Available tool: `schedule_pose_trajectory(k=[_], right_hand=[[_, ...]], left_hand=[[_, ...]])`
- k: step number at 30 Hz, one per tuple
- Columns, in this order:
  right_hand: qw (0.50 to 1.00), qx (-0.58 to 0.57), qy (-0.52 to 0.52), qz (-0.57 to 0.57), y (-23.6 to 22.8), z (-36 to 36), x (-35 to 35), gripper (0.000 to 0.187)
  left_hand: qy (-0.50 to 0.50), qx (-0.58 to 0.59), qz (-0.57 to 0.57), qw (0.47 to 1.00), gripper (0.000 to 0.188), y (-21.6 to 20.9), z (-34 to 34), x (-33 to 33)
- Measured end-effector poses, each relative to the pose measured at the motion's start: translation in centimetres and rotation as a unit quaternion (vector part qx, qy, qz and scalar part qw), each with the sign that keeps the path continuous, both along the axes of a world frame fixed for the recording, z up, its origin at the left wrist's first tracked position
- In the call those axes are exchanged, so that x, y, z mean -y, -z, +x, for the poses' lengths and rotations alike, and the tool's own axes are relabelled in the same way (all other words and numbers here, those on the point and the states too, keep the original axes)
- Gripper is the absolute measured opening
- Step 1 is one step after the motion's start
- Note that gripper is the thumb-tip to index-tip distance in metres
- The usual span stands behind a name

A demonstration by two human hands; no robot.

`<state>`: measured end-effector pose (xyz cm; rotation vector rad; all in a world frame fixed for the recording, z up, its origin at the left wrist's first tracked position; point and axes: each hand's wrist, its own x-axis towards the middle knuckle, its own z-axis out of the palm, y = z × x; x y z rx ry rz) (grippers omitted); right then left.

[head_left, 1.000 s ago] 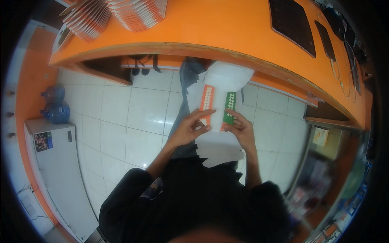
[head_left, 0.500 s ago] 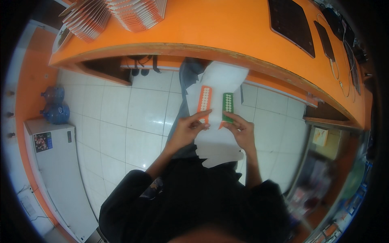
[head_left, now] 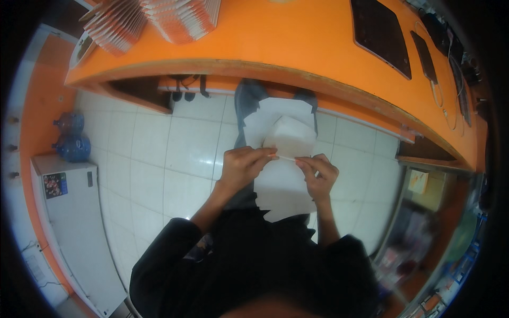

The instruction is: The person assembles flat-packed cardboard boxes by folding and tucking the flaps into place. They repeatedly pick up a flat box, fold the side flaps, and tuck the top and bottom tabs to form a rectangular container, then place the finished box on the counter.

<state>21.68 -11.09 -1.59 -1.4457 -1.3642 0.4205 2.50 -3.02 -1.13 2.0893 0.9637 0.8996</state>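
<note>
The left hand point(head_left: 245, 163) and the right hand point(head_left: 320, 175) are close together, well short of the near edge of the orange tabletop point(head_left: 275, 40), each pinching one end of a pale paper piece point(head_left: 289, 142) between thumb and fingers. The piece is above the person's lap, in front of the middle of that near edge, and shows a thin strip toward the camera, with a touch of orange at the left fingertips; its underside is out of sight, and whether its upper panel is one layer or several cannot be told. White sheets point(head_left: 283, 188) with notched outlines lie beneath, covering most of the gray trouser legs point(head_left: 246, 108), whose far ends pass under the tabletop. Near the tabletop's far left corner, folded orange-and-white cartons point(head_left: 180, 20) stand in rows, cut off by the view's upper limit; a pale-rimmed thing point(head_left: 83, 50) at the left edge is half masked, its kind unclear. Toward the right edge are a tablet point(head_left: 382, 37) and a phone point(head_left: 424, 55); the dark clutter point(head_left: 448, 34) beyond them blurs together. The shelf contents point(head_left: 405, 246) at right are too smeared to identify.
</note>
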Motion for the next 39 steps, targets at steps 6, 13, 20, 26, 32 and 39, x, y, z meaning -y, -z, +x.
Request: schedule_pose_trajectory(k=[6, 13, 20, 26, 32, 39], right_hand=[[0.982, -0.183, -0.024, 0.04, -1.7, 1.1, 0.3, 0.007], [0.84, -0.535, -0.089, 0.027, -2.5, 2.6, 0.1, 0.036], [0.904, -0.374, -0.172, -0.114, -2.5, 1.8, -0.4, 0.076], [0.905, -0.399, -0.101, -0.106, -2.0, -0.5, -0.3, 0.056], [0.972, -0.23, -0.039, 0.033, -1.1, 1.2, -0.7, 0.022], [0.945, -0.267, -0.181, -0.058, -1.7, 1.0, -0.6, 0.039]], left_hand=[[-0.007, -0.003, 0.016, 1.0, 0.046, -2.6, -0.7, -0.7], [0.187, 0.011, 0.023, 0.982, 0.046, -2.4, -1.2, -2.3], [0.058, 0.135, -0.177, 0.973, 0.027, -1.9, -0.6, -0.3], [-0.005, 0.213, -0.288, 0.934, 0.033, -2.5, 1.3, 0.4], [0.15, 0.21, -0.234, 0.937, 0.06, -2.9, 1.1, 0.8], [0.081, 0.272, -0.304, 0.909, 0.047, -1.3, 1.2, 0.3]])
